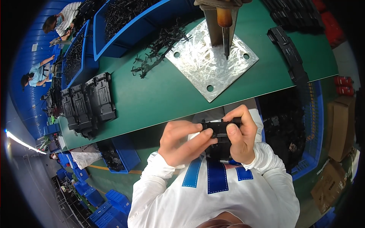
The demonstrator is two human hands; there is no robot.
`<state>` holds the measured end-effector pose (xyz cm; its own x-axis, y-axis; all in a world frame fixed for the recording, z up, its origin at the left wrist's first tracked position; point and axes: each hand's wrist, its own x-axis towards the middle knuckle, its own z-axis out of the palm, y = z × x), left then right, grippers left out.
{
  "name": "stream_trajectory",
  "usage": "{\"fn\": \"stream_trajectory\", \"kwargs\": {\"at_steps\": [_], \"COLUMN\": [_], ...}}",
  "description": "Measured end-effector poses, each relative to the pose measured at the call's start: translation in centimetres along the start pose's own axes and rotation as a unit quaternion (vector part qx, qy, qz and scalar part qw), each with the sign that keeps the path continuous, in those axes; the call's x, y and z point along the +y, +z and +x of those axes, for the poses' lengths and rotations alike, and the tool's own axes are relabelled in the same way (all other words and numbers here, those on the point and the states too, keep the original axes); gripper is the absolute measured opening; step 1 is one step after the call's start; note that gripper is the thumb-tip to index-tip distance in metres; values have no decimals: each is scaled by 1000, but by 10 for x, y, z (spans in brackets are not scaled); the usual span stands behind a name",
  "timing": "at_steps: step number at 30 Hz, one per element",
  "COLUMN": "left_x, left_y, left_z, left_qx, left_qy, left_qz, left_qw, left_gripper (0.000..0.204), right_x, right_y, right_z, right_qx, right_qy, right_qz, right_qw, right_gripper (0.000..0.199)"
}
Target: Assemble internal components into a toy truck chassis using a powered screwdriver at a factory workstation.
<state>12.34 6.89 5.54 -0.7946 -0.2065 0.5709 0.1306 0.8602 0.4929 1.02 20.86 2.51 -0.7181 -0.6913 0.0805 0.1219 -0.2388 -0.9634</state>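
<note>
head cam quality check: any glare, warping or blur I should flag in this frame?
Head view: strong fisheye, the green table edge bows and the corners go black; glare on the shiny square metal plate with bolt holes; a bright light streak at far left; the black plastic part held by the left hand and right hand shows little surface detail, dark on dark.

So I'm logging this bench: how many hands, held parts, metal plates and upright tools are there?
Hands: 2, left hand and right hand
Black plastic part, held by both: 1
Metal plate: 1
Upright tool: 1
Total: 5
</note>
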Motion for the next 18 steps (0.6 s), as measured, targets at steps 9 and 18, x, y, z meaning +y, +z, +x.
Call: {"fn": "stream_trajectory", "kwargs": {"at_steps": [9, 18], "left_x": [-10, -16], "left_y": [-1, -1], "left_z": [-6, 2], "left_qx": [24, 13], "left_qy": [10, -23], "left_qz": [0, -81], "left_qw": [1000, 996], "left_gripper": [42, 41], "right_x": [0, -5], "right_y": [2, 0], "right_z": [1, 4], "right_qx": [-6, -20], "right_qy": [-3, -7], "right_qz": [-5, -44], "right_qw": [1000, 999], "right_gripper": [18, 20]}}
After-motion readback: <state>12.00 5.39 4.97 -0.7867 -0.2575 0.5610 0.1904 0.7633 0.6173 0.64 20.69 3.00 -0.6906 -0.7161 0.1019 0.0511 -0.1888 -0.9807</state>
